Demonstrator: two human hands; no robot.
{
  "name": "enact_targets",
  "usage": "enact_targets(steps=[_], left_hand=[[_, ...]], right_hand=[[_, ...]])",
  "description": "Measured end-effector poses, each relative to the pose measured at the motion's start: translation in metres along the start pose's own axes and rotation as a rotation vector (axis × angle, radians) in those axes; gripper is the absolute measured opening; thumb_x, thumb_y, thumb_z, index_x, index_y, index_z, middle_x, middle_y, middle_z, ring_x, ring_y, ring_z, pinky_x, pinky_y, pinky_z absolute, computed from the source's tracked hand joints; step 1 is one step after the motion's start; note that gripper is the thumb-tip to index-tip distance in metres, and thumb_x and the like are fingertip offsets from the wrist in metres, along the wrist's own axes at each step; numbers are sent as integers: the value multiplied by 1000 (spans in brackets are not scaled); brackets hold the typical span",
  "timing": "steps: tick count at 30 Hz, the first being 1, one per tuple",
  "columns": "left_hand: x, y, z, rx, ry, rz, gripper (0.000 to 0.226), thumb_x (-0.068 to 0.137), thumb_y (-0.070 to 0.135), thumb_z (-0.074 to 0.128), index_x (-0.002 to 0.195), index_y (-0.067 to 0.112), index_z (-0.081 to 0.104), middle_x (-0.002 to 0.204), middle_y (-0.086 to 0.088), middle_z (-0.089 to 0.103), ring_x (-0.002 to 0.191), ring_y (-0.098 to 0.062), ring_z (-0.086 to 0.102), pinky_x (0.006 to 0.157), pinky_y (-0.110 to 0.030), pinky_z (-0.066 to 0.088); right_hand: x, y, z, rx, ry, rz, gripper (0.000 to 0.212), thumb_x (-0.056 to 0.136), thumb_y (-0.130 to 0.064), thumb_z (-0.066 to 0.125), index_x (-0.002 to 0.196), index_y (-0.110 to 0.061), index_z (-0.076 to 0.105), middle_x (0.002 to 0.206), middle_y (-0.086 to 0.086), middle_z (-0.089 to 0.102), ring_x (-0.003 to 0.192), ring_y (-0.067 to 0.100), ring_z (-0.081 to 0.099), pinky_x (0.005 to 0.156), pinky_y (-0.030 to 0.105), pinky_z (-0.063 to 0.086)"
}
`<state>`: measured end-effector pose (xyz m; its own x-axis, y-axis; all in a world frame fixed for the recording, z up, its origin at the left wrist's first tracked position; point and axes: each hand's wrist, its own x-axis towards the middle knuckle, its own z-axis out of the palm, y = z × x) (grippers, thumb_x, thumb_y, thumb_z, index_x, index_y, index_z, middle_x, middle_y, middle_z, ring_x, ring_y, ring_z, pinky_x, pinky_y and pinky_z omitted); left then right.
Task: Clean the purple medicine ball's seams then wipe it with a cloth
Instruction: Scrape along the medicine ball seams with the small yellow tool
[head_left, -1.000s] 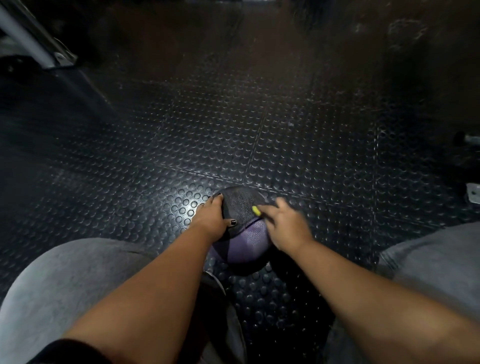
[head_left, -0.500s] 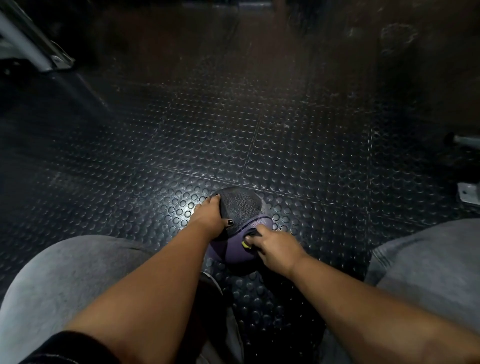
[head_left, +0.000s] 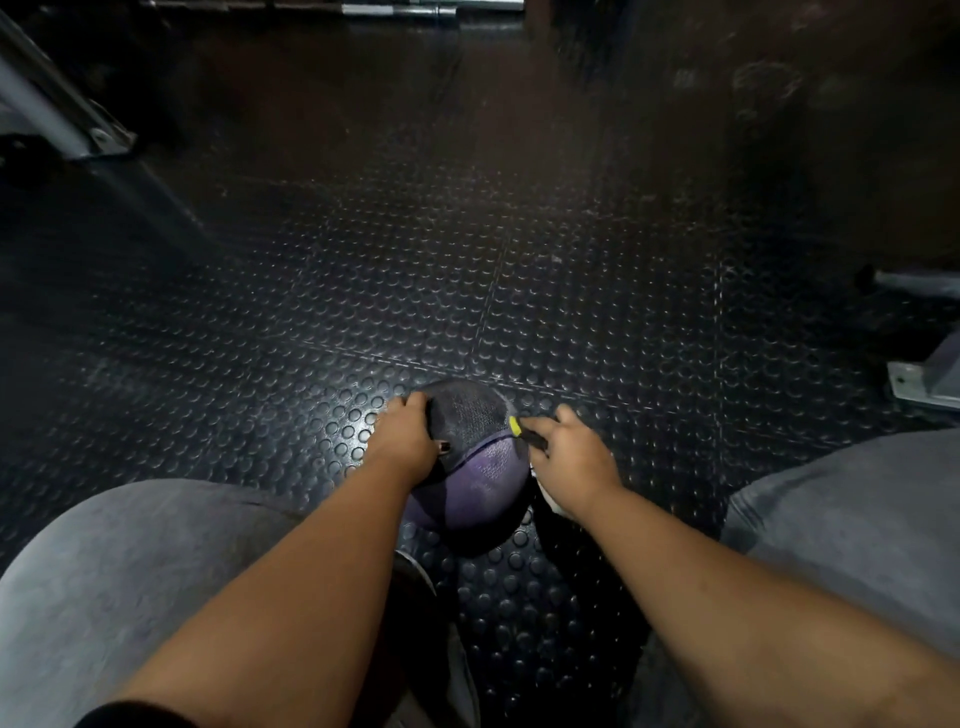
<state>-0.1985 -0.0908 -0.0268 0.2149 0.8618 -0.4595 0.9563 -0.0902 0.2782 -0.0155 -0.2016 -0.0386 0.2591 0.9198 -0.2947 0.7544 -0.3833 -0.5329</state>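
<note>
Between our knees, on the studded rubber floor (head_left: 571, 312), sits the medicine ball (head_left: 488, 483), its black panel turned away from us and its purple panel towards us. Our left hand (head_left: 408, 436) cups the ball's left shoulder, fingers (head_left: 415, 402) curled over the far side and thumb laid on the black panel, holding it steady. Our right hand (head_left: 571, 452) is at the ball's right edge, fingers pinched round a yellow-tipped tool (head_left: 519, 430).

The relation that matters is tool to seam (head_left: 478, 449). The seam runs as a shallow arc between the black and purple panels, from beside our left thumb across to the right edge, and the yellow tip sits at that right end, pointing left along it. The tool's short axis lies roughly in line with the seam, so we judge the next stroke calls for a pull leftwards across the ball. The right hand is plainly the working one; the left only braces.

By count: one ball, one tool, two hands, and one pale scrap (head_left: 545, 501) under our right wrist (perhaps the cloth, though we cannot tell).
</note>
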Motion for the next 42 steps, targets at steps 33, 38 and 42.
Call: enact_targets(steps=[33, 38, 42], left_hand=[[41, 7, 1, 95, -80, 65, 65, 102, 37, 52, 158, 35, 19, 166, -1, 16, 149, -37, 20, 117, -53, 31], [50, 3, -2, 96, -84, 63, 64, 102, 37, 51, 158, 32, 21, 164, -6, 20, 147, -37, 25, 118, -46, 28], [48, 4, -3, 96, -85, 67, 65, 101, 37, 53, 158, 33, 21, 164, -6, 19, 147, -37, 24, 119, -45, 28]], right_hand=[[38, -24, 29, -15, 43, 61, 32, 97, -20, 49, 128, -16, 55, 129, 13, 42, 102, 37, 59, 86, 41, 50], [20, -43, 42, -191, -107, -254, 38, 94, -22, 47, 132, -19, 47, 133, 12, 40, 95, 39, 61, 76, 42, 52], [16, -42, 43, -249, -111, -354, 35, 95, -25, 47, 129, -23, 52, 122, 10, 45, 79, 39, 63, 63, 43, 51]])
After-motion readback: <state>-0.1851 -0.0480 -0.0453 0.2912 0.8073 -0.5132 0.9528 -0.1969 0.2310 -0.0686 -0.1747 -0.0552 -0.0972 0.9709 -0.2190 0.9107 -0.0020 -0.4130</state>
